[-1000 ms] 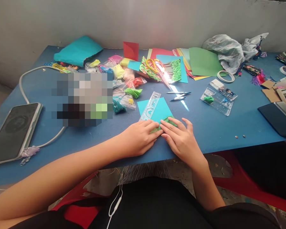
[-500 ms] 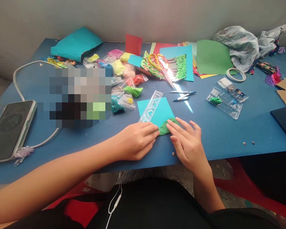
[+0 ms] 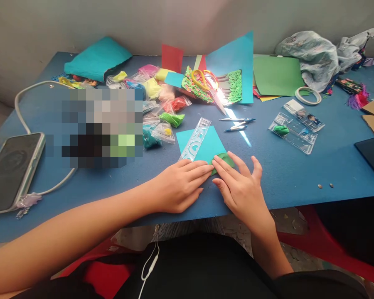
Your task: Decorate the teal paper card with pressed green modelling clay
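Observation:
A flattened piece of green clay [image 3: 227, 159] lies on the lower corner of a light blue paper sheet [image 3: 215, 141]. My right hand [image 3: 241, 187] presses its index and middle fingertips on the clay, with its other fingers spread. From the left, my left hand [image 3: 182, 185] rests palm down with its fingertips at the clay's left edge, its fingers lying nearly flat. A clear ruler [image 3: 195, 141] lies slanted across the left part of the sheet, just beyond my left hand.
Behind the sheet are two pens [image 3: 237, 120], scissors [image 3: 208, 85] and bags of coloured clay [image 3: 174, 104]. To the right are a tape roll [image 3: 308, 96] and a clear plastic case [image 3: 293, 133]. A phone [image 3: 14, 170] with a cable lies at the left.
My right hand has shifted slightly left over the clay, its fingertips now closer to my left hand's. The blue sheet at the back stands up higher.

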The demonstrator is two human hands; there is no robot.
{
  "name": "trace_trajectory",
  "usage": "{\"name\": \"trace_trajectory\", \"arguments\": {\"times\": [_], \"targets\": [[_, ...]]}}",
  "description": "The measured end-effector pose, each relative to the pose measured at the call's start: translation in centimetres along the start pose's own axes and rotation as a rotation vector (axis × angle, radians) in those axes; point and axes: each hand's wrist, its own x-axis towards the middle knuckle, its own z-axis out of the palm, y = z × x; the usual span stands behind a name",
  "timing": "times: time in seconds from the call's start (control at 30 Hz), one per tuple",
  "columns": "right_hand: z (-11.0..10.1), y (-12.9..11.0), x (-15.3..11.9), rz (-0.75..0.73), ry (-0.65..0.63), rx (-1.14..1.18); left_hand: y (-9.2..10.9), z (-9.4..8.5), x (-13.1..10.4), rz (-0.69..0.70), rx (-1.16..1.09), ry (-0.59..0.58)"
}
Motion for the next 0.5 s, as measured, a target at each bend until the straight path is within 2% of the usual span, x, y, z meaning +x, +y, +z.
{"name": "trace_trajectory", "arguments": {"times": [0.5], "targets": [[0.22, -0.25, 0.06, 0.058, -0.1, 0.0, 0.02, 0.22, 0.16, 0.009, 0.035, 0.031]]}}
